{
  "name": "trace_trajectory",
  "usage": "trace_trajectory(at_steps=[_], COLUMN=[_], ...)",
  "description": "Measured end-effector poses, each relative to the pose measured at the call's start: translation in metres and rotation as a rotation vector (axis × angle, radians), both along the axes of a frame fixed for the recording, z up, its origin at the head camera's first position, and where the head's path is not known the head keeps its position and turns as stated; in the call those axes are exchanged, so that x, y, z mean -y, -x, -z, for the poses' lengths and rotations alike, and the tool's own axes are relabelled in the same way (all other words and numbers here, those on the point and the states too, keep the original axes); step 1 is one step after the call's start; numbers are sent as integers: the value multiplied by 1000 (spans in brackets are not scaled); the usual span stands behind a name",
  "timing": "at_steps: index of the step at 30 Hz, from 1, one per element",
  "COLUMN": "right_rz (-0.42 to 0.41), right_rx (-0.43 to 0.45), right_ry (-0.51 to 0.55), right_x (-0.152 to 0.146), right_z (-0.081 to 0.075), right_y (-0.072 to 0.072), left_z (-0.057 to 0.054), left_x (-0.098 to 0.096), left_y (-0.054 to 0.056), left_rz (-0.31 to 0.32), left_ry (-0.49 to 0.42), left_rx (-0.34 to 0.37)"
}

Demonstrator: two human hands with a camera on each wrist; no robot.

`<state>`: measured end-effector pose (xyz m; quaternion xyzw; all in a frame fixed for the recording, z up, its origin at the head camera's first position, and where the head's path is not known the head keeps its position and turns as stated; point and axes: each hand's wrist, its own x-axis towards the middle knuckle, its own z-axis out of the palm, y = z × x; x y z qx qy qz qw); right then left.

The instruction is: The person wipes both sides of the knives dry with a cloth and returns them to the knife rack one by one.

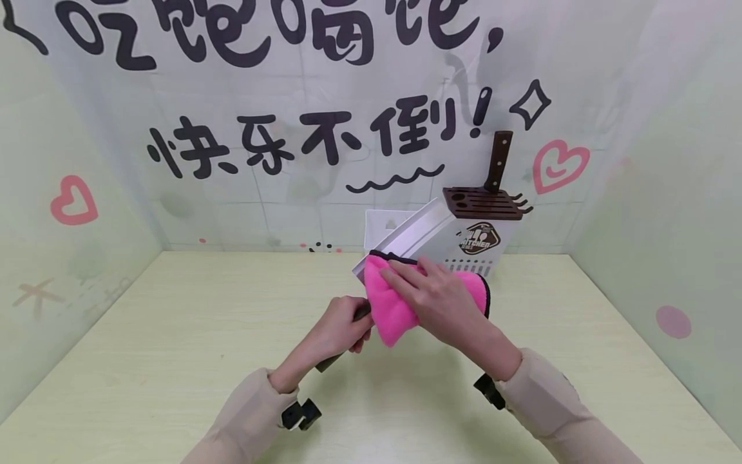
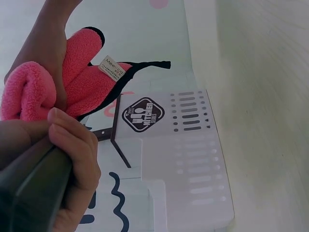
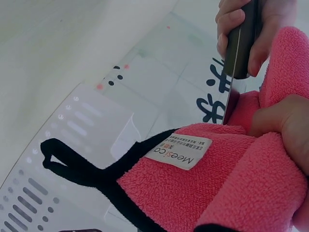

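My left hand [image 1: 346, 322] grips the dark handle [image 3: 240, 46] of a knife. A strip of its blade [image 3: 231, 100] shows in the right wrist view, running into a pink cloth [image 1: 390, 303]; the cloth hides the rest. With my right hand [image 1: 443, 299] I hold this fluffy cloth against the blade, fingers over its top in the head view. Black trim edges the cloth, and a white label [image 3: 181, 151] and a black loop [image 3: 72, 162] hang at one side. The two hands are close together above the table.
Behind the cloth stands a white knife rack [image 1: 504, 235] with a brown slotted top and side hooks. Another knife's brown handle [image 1: 498, 161] sticks up from it. Below lies a pale wooden table [image 1: 174, 361], with printed walls [image 1: 261, 212] at the back and sides.
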<state>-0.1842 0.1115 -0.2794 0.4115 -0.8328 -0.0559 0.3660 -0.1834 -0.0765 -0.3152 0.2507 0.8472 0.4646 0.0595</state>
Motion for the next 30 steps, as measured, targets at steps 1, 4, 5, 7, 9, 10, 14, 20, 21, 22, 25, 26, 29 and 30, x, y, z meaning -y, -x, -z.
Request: trace_trajectory(at_steps=[1, 4, 5, 7, 9, 10, 14, 20, 21, 22, 25, 26, 29, 30], right_rz=[3, 14, 16, 22, 24, 24, 33, 59, 63, 68, 90, 99, 123, 129], right_rx=[-1, -8, -12, -16, -23, -23, -24, -17, -14, -10, 6, 12, 18, 19], right_ry=[4, 19, 27, 44, 62, 71, 101, 156, 164, 172, 188, 193, 209, 216], right_x=[-1, -5, -7, -10, -12, -14, -19, -29, -30, -32, -37, -39, -42, -43], right_z=[0, -2, -2, -3, -3, -3, -3, -4, -5, -5, -5, -6, -6, -6], right_y=[1, 3, 4, 6, 9, 11, 17, 25, 27, 28, 31, 32, 35, 36], left_z=[0, 0, 0, 1, 1, 1, 2, 2, 2, 2, 3, 3, 3, 3], left_x=[0, 0, 0, 0, 1, 1, 2, 3, 3, 3, 3, 4, 4, 4], left_y=[0, 0, 0, 1, 1, 1, 0, -1, -1, -1, -2, -2, -3, -3], left_rz=[1, -2, -4, -6, -7, -8, -9, -13, -15, -17, -18, -17, -15, -14], left_ry=[0, -3, -4, -10, -16, -16, -15, -19, -17, -15, -4, -1, 0, 0], left_rx=[1, 12, 15, 23, 23, 21, 19, 33, 31, 28, 20, 17, 16, 16])
